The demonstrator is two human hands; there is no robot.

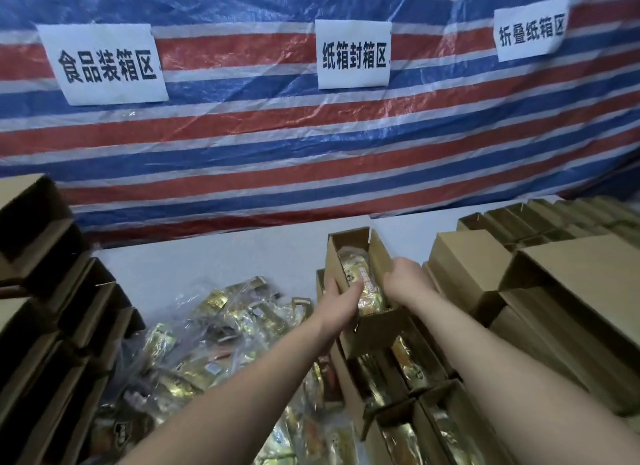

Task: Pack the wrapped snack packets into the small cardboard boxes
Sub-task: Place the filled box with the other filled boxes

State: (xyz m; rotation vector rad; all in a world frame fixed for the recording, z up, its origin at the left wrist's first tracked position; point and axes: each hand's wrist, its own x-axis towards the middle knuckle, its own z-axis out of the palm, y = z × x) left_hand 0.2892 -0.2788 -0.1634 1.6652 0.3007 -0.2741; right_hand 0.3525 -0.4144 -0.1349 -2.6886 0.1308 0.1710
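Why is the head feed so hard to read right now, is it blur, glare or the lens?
Head view: the wide lens bows the striped tarp and signs; motion blur softens both hands, left and right, on the open box; glare off the gold packets hides their print; empty boxes at left sit in shadow.

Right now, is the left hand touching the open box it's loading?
Touching. The head view shows the left hand gripping the left wall of the open cardboard box, thumb over the snack packet inside.
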